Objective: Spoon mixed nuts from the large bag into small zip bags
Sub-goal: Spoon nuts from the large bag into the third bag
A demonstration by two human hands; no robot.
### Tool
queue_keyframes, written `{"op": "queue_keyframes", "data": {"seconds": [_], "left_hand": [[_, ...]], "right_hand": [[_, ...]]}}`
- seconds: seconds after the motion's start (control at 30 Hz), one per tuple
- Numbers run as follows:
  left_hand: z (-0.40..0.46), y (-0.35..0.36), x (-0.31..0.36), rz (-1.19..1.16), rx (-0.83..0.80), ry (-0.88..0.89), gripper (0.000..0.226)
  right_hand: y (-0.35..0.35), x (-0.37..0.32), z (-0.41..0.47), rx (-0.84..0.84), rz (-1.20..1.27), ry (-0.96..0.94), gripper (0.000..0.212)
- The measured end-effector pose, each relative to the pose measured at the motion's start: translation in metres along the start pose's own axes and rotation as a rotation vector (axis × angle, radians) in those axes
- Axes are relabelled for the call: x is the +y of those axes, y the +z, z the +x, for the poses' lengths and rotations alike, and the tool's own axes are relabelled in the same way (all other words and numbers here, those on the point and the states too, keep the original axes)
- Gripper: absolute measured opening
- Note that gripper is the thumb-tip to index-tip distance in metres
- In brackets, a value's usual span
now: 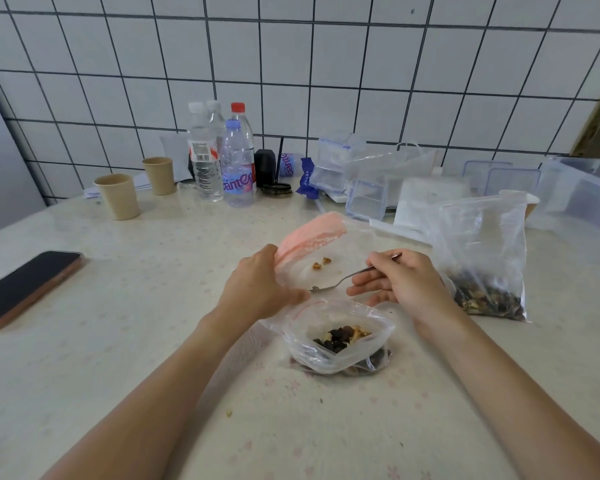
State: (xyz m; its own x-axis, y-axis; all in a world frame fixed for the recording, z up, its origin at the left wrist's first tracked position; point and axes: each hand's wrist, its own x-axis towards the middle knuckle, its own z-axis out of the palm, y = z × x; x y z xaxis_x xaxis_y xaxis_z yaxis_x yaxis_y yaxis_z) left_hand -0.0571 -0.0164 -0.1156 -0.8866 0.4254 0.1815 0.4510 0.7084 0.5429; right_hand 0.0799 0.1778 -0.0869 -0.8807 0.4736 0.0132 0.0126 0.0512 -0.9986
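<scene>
- Left hand [257, 289]: fingers curled on the pink-topped small zip bag [321, 251], holding its mouth open; two nut bits inside.
- Filled small bag [336, 341] just in front, unsealed.
- Right hand [402, 282]: pinches spoon [340, 280], bowl at the mouth, apparently empty.
- Large bag [485, 265], far right, still holds nuts; more spooning left.

Black phone [28, 286] face up at table's [118, 341] left edge, two tan paper cups [118, 195] near the tiled wall [326, 81], cluster of plastic water bottles [236, 164] beside them, clear lidded containers [364, 199] at back right.
</scene>
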Motion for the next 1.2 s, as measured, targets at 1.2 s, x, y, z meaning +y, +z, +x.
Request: {"op": "queue_keyframes", "data": {"seconds": [1.2], "left_hand": [[-0.009,-0.015,0.023,-0.473,0.100,-0.121,0.034]], "right_hand": [[0.021,0.020,0.012,0.222,0.075,0.004,0.016]]}}
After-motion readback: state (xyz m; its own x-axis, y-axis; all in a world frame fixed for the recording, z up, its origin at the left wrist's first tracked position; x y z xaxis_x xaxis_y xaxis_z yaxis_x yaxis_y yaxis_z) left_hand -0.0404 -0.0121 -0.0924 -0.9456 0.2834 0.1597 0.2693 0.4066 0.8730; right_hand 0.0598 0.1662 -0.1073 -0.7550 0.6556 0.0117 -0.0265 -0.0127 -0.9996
